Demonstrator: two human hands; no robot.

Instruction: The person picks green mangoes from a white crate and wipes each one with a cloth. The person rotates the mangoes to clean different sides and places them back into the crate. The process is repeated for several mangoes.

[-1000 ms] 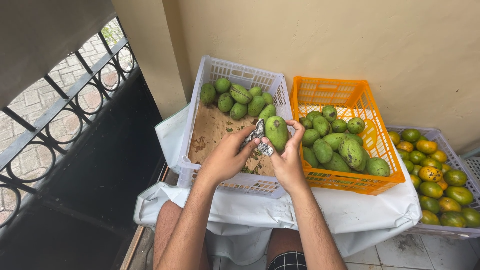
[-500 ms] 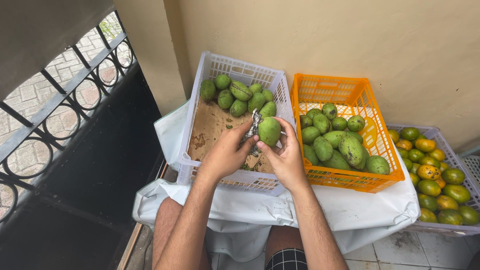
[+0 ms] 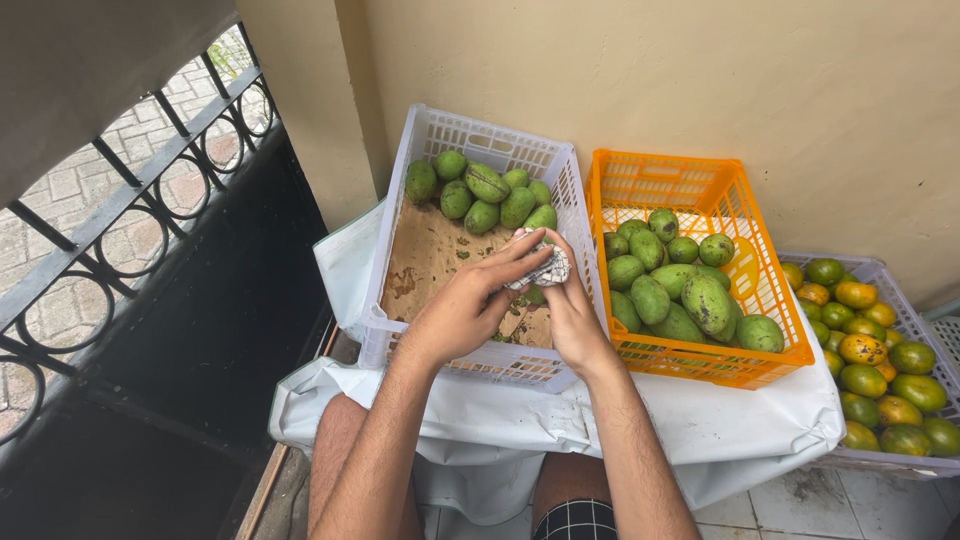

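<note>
Landmark: white crate (image 3: 392,300), lined with brown card, green mangoes (image 3: 485,190) piled at its far end.

Change: a second ago a mango stood plain above the hands; now it is nearly hidden, only a green sliver showing under the cloth (image 3: 543,268). Judged: wiping well along.

Left hand (image 3: 462,312), over the crate's near half: fingers narrow, pressing the checked cloth onto the fruit.

Right hand (image 3: 572,312), at the crate's right wall: fingers curled around the mango from behind.

Right of the crate: orange crate (image 3: 612,200), also with mangoes.
</note>
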